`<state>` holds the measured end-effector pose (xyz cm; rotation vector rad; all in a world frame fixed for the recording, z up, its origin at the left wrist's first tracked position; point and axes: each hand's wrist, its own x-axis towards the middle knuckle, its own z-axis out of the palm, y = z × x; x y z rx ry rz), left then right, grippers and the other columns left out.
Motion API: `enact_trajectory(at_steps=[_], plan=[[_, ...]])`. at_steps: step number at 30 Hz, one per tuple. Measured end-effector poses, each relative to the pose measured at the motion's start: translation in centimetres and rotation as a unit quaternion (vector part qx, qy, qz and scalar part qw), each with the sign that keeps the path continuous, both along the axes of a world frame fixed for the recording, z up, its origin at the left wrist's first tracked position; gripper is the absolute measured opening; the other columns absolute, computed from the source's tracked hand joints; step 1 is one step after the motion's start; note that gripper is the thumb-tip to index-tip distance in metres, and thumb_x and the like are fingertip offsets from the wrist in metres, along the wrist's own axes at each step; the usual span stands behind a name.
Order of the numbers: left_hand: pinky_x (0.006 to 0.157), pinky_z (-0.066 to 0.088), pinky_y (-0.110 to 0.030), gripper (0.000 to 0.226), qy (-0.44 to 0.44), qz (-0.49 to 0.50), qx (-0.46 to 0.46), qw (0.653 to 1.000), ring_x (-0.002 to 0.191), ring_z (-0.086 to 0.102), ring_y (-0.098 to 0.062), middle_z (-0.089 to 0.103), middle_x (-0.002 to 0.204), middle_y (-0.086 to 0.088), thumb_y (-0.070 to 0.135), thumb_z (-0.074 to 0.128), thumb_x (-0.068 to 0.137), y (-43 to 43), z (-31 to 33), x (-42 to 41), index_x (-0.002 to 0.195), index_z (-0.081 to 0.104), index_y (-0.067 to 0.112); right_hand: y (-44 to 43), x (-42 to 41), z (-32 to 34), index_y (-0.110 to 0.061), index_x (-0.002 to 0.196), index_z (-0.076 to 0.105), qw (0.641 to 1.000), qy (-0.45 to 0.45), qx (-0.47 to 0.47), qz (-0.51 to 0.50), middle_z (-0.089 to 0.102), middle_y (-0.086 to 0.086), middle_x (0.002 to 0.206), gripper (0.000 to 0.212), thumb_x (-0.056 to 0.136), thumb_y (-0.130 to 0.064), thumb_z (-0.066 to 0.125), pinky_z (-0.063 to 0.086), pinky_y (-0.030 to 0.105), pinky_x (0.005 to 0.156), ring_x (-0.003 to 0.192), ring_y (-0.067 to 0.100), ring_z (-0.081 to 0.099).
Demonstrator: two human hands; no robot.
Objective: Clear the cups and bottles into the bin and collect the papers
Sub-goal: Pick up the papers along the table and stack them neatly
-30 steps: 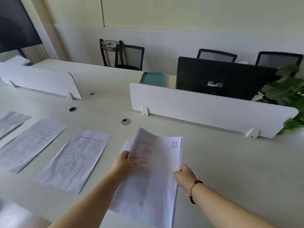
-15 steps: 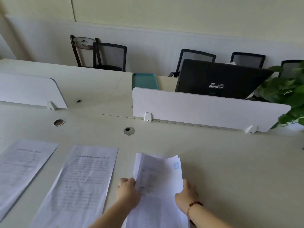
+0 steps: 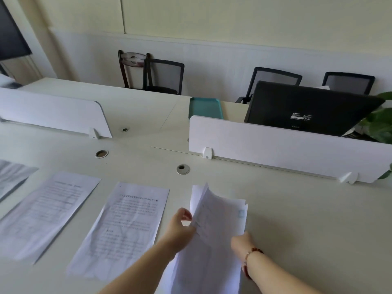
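A stack of printed papers (image 3: 216, 225) is held above the white desk, its top edge curling up. My left hand (image 3: 180, 228) grips its left edge. My right hand (image 3: 240, 244), with a bead bracelet at the wrist, grips the right edge. Left of the stack, a printed sheet (image 3: 125, 228) lies flat on the desk. A second sheet (image 3: 46, 211) lies further left, and a third sheet (image 3: 10, 177) shows at the left border. No cups, bottles or bin are in view.
Two white divider panels (image 3: 275, 147) (image 3: 55, 113) stand across the desk. Behind the right one are a black monitor (image 3: 307, 107), a teal tray (image 3: 204, 107) and a green plant (image 3: 381, 124). Cable holes (image 3: 183, 169) dot the desk. Several chairs (image 3: 163, 75) line the wall.
The stack went down to the desk between both hands and is now lifted again, its top edge curling. The view swung right, then back left, showing more sheets.
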<state>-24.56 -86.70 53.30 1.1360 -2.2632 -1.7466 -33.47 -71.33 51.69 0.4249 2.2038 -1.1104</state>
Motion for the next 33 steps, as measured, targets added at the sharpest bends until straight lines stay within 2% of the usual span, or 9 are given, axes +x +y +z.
enact_trajectory(at_steps=[3,7,9,14,19,22,24,26,33], plan=[[0.064,0.054,-0.034,0.022,0.057,0.071,0.02,0.996,0.072,0.064,-0.017,0.06,0.103,0.01,0.012,0.063,0.082,-2.7,2.2,0.6,0.099,0.051,0.02,-1.7,0.4,1.1,0.005,0.115,0.046,0.999,0.012,-0.044,0.008,0.053,0.011,0.097,0.021,0.095,0.003,0.04,0.037,0.025,0.074,0.082,0.026,0.048],[0.073,0.059,-0.038,0.038,0.082,0.11,0.067,0.988,0.087,0.069,-0.019,0.066,0.104,0.008,0.009,0.071,0.08,-8.4,3.6,3.3,0.109,0.052,0.024,-6.2,1.0,2.7,0.005,0.134,0.039,0.997,0.057,-0.056,0.007,0.051,0.02,0.128,0.041,0.094,-0.002,0.044,0.039,0.032,0.088,0.103,0.03,0.049],[0.079,0.059,-0.045,0.036,0.051,0.123,0.072,0.988,0.084,0.07,-0.025,0.075,0.095,-0.003,0.013,0.075,0.073,-12.1,3.4,5.2,0.103,0.059,0.022,-9.1,2.1,3.0,-0.002,0.142,0.032,0.994,0.05,-0.087,0.032,0.052,0.019,0.129,0.052,0.091,-0.001,0.043,0.043,0.031,0.082,0.097,0.028,0.052],[0.085,0.059,-0.046,0.033,-0.012,0.134,0.05,0.99,0.081,0.073,-0.026,0.078,0.085,-0.003,0.018,0.075,0.07,-20.0,1.7,9.2,0.101,0.07,0.012,-15.9,5.2,2.4,-0.01,0.112,0.055,0.99,0.041,-0.121,0.052,0.065,0.007,0.095,0.034,0.081,0.0,0.044,0.048,0.026,0.062,0.079,0.026,0.062],[0.06,0.05,-0.021,0.014,-0.078,0.053,-0.015,0.995,0.074,0.066,-0.015,0.075,0.09,-0.002,0.012,0.063,0.087,-24.3,-1.0,10.5,0.098,0.071,0.01,-20.5,7.9,0.5,-0.006,0.086,0.057,0.994,0.053,-0.071,0.069,0.06,0.005,0.078,0.018,0.076,0.0,0.044,0.04,0.023,0.051,0.061,0.019,0.051],[0.078,0.051,-0.025,0.018,-0.118,-0.01,-0.065,0.991,0.094,0.063,-0.017,0.07,0.114,-0.004,0.014,0.061,0.088,-25.9,-2.4,10.7,0.105,0.067,0.017,-22.1,9.0,-0.1,-0.01,0.073,0.048,0.994,0.076,-0.027,0.076,0.054,0.003,0.07,0.012,0.075,0.001,0.043,0.036,0.021,0.048,0.056,0.018,0.044],[0.098,0.046,-0.031,0.028,-0.168,-0.059,-0.116,0.977,0.116,0.054,-0.022,0.057,0.13,-0.003,0.023,0.059,0.09,-26.4,-3.2,10.9,0.118,0.063,0.023,-22.7,9.4,-0.5,-0.012,0.068,0.043,0.993,0.092,0.009,0.075,0.053,0.004,0.071,0.012,0.073,0.0,0.043,0.037,0.022,0.049,0.057,0.02,0.043],[0.103,0.042,-0.033,0.031,-0.209,-0.089,-0.147,0.963,0.123,0.046,-0.026,0.046,0.137,-0.006,0.028,0.055,0.093,-26.7,-3.4,10.8,0.124,0.058,0.027,-23.2,9.6,-1.1,-0.012,0.068,0.045,0.989,0.104,0.055,0.085,0.059,0.009,0.08,0.008,0.07,-0.004,0.044,0.042,0.025,0.055,0.063,0.024,0.048],[0.086,0.056,-0.033,0.031,-0.195,-0.107,-0.057,0.973,0.095,0.06,-0.023,0.054,0.12,-0.007,0.015,0.052,0.088,-26.7,-3.4,10.3,0.12,0.053,0.015,-24.7,10.4,-1.7,-0.013,0.081,0.053,0.989,0.069,0.074,0.109,0.06,0.008,0.093,0.011,0.075,-0.006,0.047,0.052,0.029,0.064,0.079,0.028,0.062]])
